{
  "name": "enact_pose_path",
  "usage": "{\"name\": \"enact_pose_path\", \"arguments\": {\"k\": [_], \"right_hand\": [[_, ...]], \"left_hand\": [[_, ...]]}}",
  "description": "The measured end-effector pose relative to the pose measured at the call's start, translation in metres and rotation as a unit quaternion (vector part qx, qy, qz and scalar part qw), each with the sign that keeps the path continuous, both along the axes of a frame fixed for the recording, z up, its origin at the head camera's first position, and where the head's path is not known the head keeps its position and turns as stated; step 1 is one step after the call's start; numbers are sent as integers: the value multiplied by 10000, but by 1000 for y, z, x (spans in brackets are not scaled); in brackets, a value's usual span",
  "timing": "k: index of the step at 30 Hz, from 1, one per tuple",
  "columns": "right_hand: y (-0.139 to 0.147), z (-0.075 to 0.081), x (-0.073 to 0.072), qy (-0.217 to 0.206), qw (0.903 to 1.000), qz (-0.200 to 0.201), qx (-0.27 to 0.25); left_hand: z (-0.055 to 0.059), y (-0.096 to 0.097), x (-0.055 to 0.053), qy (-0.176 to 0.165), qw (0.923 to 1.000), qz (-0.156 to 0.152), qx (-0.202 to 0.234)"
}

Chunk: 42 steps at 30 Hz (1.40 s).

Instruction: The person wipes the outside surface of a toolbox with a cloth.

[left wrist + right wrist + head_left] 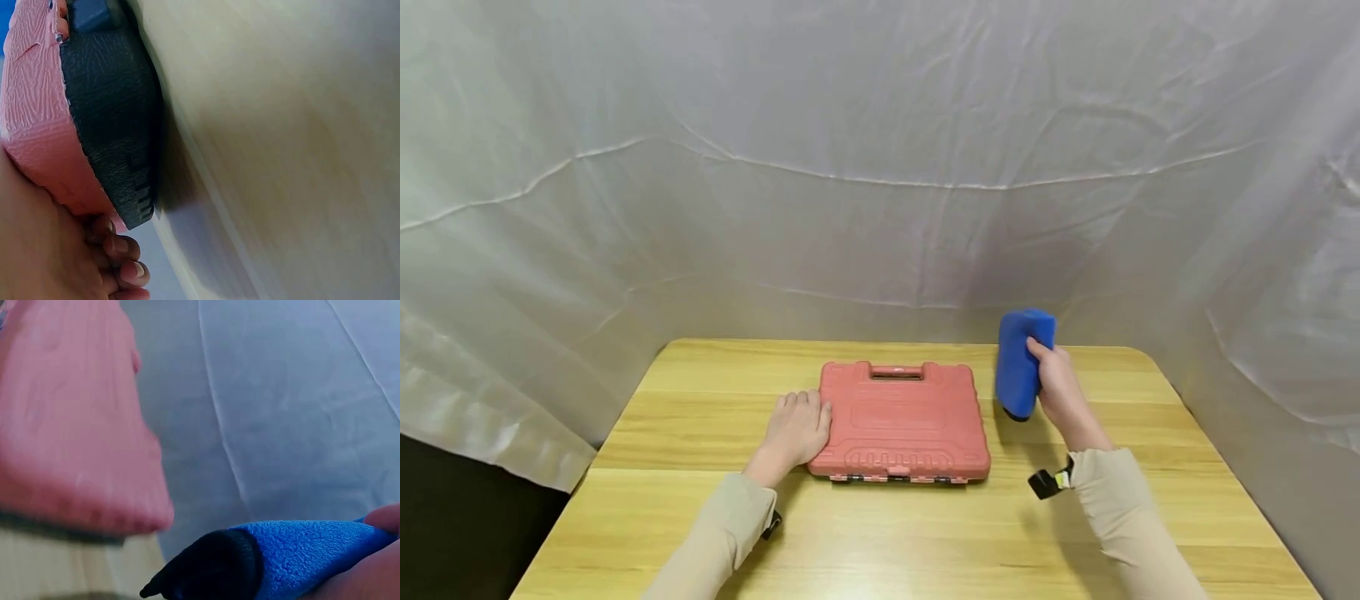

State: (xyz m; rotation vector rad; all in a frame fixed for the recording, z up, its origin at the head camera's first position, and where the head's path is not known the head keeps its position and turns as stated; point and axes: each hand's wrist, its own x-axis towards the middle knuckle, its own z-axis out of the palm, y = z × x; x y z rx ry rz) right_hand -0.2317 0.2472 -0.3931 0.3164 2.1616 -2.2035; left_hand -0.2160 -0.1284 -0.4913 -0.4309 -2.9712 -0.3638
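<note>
A red plastic carrying case (898, 417) with a black lower half lies flat on the wooden table, its handle toward the back and latches at the front. My left hand (797, 425) rests against the case's left side, thumb at the edge. In the left wrist view its loosely bent fingers (128, 272) show beside the dark base (115, 112). To the right of the case, my right hand (1060, 383) grips a folded blue towel (1018, 367) above the tabletop. The right wrist view shows the towel's fuzzy surface (306, 553) and black end (215, 565).
The light wooden table (880, 542) has rounded back corners. A pale grey fabric curtain (880, 233) hangs behind it and along both sides. At the lower left is a dark area (460, 517) beyond the table's edge.
</note>
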Motion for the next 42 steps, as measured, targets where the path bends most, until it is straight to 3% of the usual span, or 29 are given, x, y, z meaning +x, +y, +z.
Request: {"name": "enact_pose_path", "arguments": {"k": [5, 12, 19, 29, 35, 42], "right_hand": [[-43, -7, -16, 132, 9998, 90, 154], [-97, -30, -31, -118, 9968, 623, 486], [-127, -46, -41, -204, 9929, 1089, 421], [-163, -53, -46, -210, 9795, 1828, 816], [-186, -56, -42, 66, 9621, 2314, 1445], [-201, -60, -38, 395, 9133, 2734, 2994]], "left_hand": [[-2, -2, 2, -1, 10000, -15, -16], [-4, -2, -1, 82, 10000, -19, -12], [-4, -2, 0, 76, 10000, -38, -5], [-4, -2, 1, 84, 10000, -27, -25], [-5, -2, 0, 161, 9998, -57, -35], [-8, -2, 0, 225, 9997, -38, 43]]}}
